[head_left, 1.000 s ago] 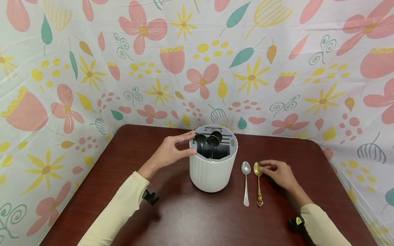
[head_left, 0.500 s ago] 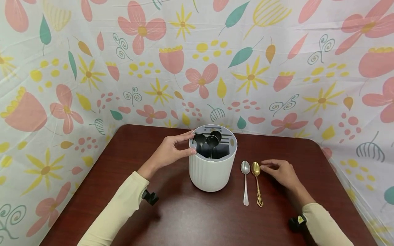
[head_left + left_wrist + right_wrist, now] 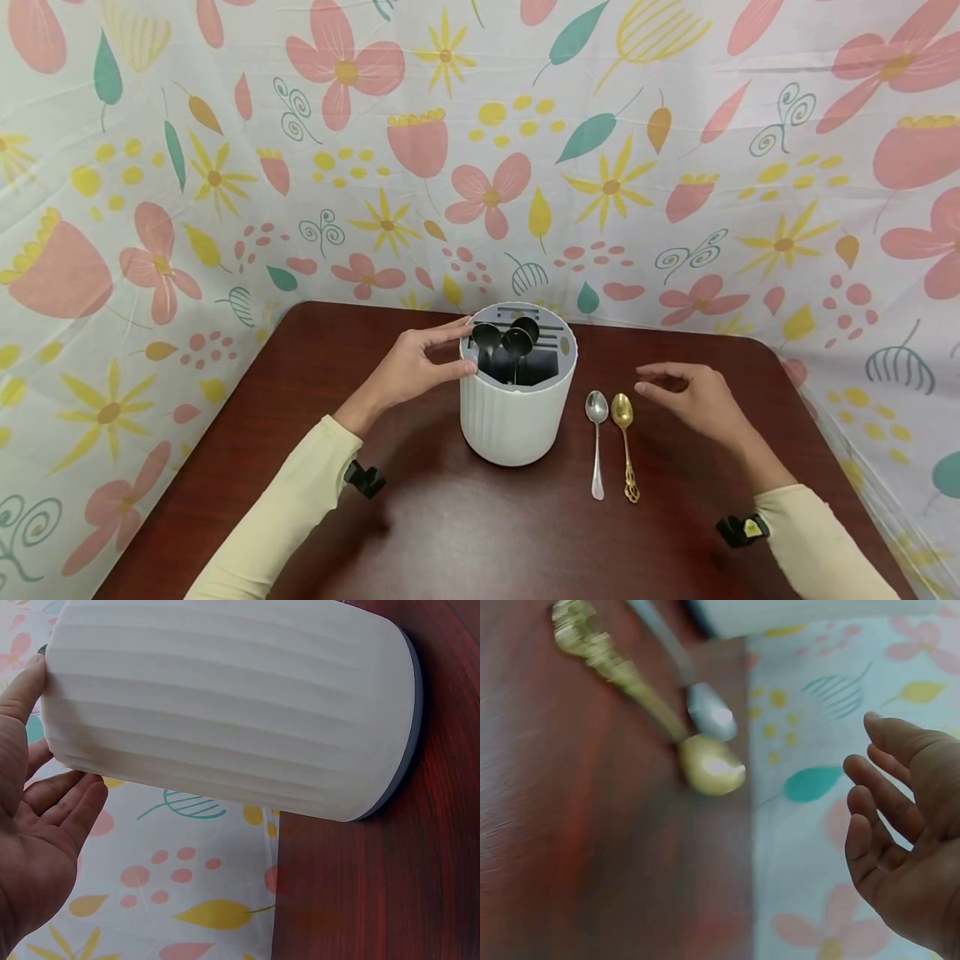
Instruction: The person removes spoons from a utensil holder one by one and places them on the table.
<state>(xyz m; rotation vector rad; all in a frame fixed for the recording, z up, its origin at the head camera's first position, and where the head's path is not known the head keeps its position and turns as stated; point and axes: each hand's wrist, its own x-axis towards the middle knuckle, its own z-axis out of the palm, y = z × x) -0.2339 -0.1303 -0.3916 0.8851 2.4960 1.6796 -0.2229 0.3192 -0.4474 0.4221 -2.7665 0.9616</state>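
A white ribbed utensil holder [image 3: 513,421] with a grey slotted top stands on the dark table. Several black round-bowled spoons [image 3: 517,342] stick up from its front compartment. My left hand [image 3: 412,367] holds the holder at the left of its rim, thumb in front and fingers farther back. Right of the holder lie a silver spoon [image 3: 597,408] and a gold spoon [image 3: 622,410] with an ornate handle, side by side, bowls pointing away from me. Just right of the gold bowl, my right hand [image 3: 697,400] hovers with loosely bent fingers, holding nothing.
The reddish-brown table [image 3: 465,533] ends at the back against a floral curtain [image 3: 495,125], which also runs along both sides. Black wrist cameras [image 3: 365,479] sit at both cuffs.
My right hand has let go of the gold spoon, which now lies closer to the silver one, and has drawn up and to the right. The left hand stays on the holder.
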